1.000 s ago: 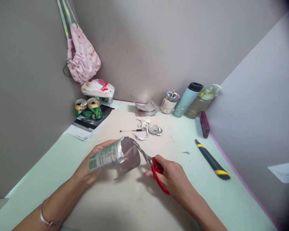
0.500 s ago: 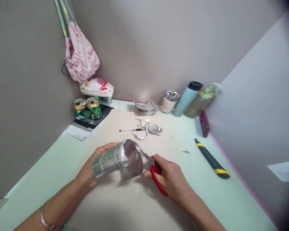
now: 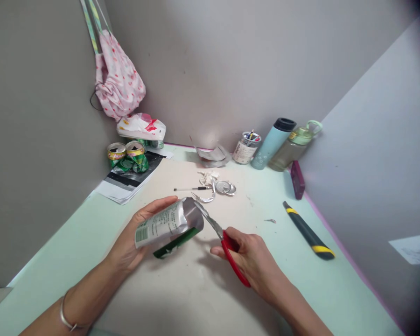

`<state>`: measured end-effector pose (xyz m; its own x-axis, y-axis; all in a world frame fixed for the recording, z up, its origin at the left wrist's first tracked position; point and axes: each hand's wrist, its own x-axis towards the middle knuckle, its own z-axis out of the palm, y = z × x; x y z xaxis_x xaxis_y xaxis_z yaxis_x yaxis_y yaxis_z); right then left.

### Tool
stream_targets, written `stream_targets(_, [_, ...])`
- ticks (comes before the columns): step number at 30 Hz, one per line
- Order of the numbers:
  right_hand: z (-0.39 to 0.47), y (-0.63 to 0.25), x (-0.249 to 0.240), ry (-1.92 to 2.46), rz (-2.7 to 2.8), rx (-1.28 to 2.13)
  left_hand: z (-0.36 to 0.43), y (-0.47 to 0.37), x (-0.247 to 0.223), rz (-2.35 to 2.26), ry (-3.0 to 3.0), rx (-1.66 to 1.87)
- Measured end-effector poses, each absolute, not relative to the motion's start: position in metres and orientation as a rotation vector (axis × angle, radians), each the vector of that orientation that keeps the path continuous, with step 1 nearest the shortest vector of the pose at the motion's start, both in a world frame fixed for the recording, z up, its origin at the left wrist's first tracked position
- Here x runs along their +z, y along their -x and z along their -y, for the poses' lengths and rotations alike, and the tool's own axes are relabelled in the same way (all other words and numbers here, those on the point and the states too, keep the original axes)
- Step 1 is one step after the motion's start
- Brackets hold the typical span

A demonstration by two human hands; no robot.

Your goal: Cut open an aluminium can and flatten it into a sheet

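As our left hand grips the can and our right hand holds scissors at its cut-open end, we judge its green flap still attached.

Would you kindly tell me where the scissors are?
In the head view, the scissors are right of centre, in the right hand, beside the cut can.

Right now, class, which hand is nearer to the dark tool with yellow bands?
Right. The right hand, holding the red-handled scissors, is to the left of the dark tool; the left hand, holding the cut can, is farther left.
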<state>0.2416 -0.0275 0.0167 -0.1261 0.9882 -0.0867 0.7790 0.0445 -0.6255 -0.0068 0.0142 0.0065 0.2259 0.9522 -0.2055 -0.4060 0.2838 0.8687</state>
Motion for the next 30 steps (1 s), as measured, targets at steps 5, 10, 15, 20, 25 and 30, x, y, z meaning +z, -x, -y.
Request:
stream_targets(5, [0.025,-0.242,0.016,1.789,2.016,0.735,-0.011,0.009,0.004,-0.831,-0.968,1.144])
stream_targets(10, [0.025,-0.242,0.015,1.811,2.076,0.679,-0.011,0.006,0.003,-0.805,-0.999,1.12])
stream_targets(15, [0.027,-0.242,0.015,1.817,2.077,0.658,-0.01,0.003,0.003,-0.728,-1.018,1.085])
stream_targets(20, [0.027,-0.242,0.015,1.793,2.028,0.703,-0.009,0.008,-0.006,-0.667,-0.933,1.081])
stream_targets(25, [0.027,-0.242,0.015,1.802,1.99,0.738,-0.013,0.01,-0.014,-0.631,-0.81,1.15])
stream_targets(30, [0.028,-0.244,0.016,1.763,2.009,0.79,-0.017,0.009,-0.014,-0.652,-0.703,1.134])
